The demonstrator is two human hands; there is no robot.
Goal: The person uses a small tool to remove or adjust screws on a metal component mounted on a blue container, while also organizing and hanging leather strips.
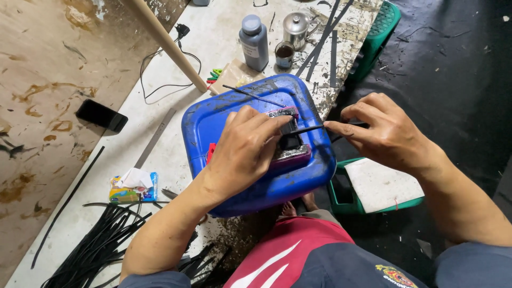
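Head view: left hand (246,148) clamps pink tool (290,156); right hand (385,132) pinches black strip (309,128).

- You have one blue container (213,122).
- One grey bottle (254,41).
- One metal pot (296,26).
- One black phone (101,115).
- Two green stools (373,40).

Both arms come in from the 6 o'clock edge, bare forearms, elbows bent. Left hand (246,149) sits palm down near center, fingers curled over and pressing, knuckles aimed at 1 o'clock. Right hand (385,132) is over at 3 o'clock, thumb and forefinger pinched tight, pointing toward 9 o'clock, wrist bent slightly.
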